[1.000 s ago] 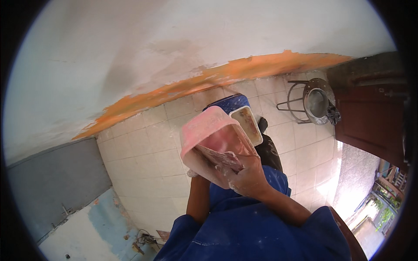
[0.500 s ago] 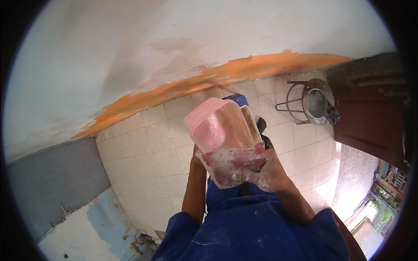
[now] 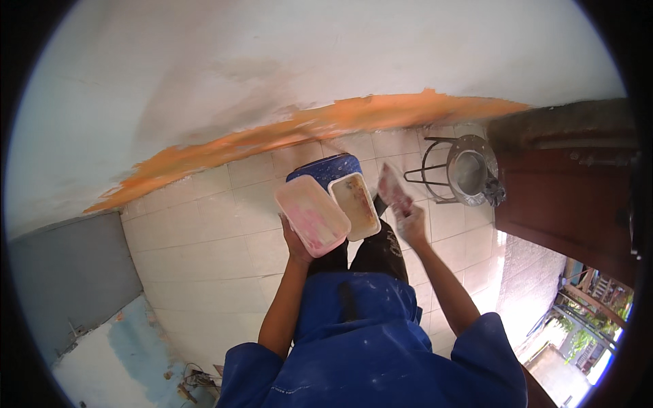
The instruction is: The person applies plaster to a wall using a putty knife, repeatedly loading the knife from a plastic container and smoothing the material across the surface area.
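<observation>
My left hand [image 3: 294, 239] is closed on the lower left side of a pink plastic tub [image 3: 311, 214], held tilted in front of my waist. Whitish and darker pink smears mark the tub. In my right hand [image 3: 412, 224], to the right of the tub, is a flat reddish scraper [image 3: 392, 185] coated with white paste, its blade pointing up and away. Beyond the tub, lower down, a white rectangular tray [image 3: 357, 207] with brownish stains inside sits against a blue box-like object [image 3: 328, 167]; the tub partly hides both.
A round stool [image 3: 435, 170] with metal legs carries a metal bowl [image 3: 468, 171] and a dark crumpled bag [image 3: 494, 192]. Ahead is a pale wall [image 3: 340, 54] with an orange strip [image 3: 326, 121]. A brown door [image 3: 564, 190] stands right; cables [image 3: 198, 375] lie lower left.
The tub has moved lower and left, off the view of the tray and blue object. My right hand has drawn the scraper away from the tub's near edge, out to the right.
</observation>
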Available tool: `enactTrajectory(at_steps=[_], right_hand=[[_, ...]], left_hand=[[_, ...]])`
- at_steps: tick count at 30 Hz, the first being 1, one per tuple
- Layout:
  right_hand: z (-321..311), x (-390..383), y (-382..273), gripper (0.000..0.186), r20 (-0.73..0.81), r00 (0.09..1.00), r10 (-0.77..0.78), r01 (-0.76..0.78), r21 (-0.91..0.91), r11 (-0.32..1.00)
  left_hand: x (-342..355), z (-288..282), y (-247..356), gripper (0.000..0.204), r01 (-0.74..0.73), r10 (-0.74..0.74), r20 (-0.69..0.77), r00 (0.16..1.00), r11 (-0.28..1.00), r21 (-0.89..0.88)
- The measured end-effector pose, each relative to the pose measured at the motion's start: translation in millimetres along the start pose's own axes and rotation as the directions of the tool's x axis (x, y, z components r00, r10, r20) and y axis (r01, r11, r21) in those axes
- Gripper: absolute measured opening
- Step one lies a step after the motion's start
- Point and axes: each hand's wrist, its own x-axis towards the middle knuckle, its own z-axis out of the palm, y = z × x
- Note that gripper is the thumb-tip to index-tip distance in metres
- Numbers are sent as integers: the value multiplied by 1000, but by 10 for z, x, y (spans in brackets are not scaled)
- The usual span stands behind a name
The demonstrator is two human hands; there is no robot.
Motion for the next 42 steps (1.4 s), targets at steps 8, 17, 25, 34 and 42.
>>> enactTrajectory(at_steps=[8,17,25,34,42], right_hand=[[693,-34,474,44,-89,817,-570,573,6,820],[939,48,979,55,55,652,-756,737,-279,615],[857,203,1378,47,132,840,-526,541,-280,793],[495,418,1521,32,-100,979,-178,135,-336,932],[2,462,506,23,-199,956,-213,241,132,961]], left_hand=[[86,-226,-318,69,69,-73,-65,995,995,-70],[-38,-145,-204,65,-35,30,-113,993,998,-43],[-25,-143,-197,62,-65,63,-165,984,998,-7],[-50,22,-134,61,-75,74,-172,982,997,1],[-90,-153,-127,62,-29,26,-115,993,999,-26]])
